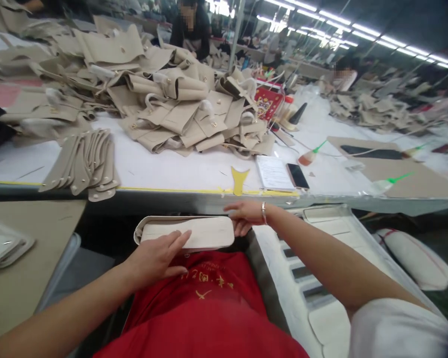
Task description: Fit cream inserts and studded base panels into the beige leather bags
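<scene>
— Hands?
— Left hand (159,258) flat, open on the panel (194,232), pressing it steady against slipping; right hand (246,216) curled at its end, probably pinching.
— Where?
— Lying across the top of the apron (216,308).
— Writing?
— Yellow characters on the apron, too blurred to read.

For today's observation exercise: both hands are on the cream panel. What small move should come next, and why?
Probably lift the cream panel from the lap onto the white bench: the left hand lies flat on it, the right hand holds its end.
</scene>
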`<action>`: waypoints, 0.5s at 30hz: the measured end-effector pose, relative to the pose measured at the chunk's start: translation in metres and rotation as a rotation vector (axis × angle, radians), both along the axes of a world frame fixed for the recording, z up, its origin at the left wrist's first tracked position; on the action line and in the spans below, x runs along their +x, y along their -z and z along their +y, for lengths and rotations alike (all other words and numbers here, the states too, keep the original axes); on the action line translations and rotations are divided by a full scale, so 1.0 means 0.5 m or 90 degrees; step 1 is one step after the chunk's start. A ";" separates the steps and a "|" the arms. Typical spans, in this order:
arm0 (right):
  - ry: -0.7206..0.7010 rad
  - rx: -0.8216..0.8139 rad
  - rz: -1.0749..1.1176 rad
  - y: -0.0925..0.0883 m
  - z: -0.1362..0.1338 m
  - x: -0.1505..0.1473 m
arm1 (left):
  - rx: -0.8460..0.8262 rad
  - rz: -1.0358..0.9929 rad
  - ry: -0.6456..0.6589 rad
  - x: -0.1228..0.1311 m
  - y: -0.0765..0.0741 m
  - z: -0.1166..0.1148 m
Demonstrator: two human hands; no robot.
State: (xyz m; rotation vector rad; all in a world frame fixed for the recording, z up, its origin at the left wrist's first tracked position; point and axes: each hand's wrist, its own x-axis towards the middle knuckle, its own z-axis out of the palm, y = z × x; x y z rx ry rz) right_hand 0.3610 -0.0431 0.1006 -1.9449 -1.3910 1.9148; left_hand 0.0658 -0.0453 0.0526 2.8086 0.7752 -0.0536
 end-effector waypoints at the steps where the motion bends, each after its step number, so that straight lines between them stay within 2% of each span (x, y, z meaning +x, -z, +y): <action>1: 0.013 -0.058 0.041 0.010 -0.017 0.023 | 0.017 0.017 0.034 0.006 -0.003 0.001; 3: 0.001 -0.080 0.062 0.036 -0.049 0.048 | 0.052 0.061 0.103 0.027 -0.013 0.006; 6: -0.003 0.011 -0.001 0.071 -0.077 0.038 | 0.070 0.116 0.188 0.063 -0.030 0.021; 8: 0.008 0.065 0.016 0.083 -0.082 0.022 | 0.034 0.130 0.227 0.081 -0.039 0.035; 15: 0.108 0.089 0.089 0.088 -0.082 0.016 | -0.141 0.084 0.236 0.095 -0.037 0.079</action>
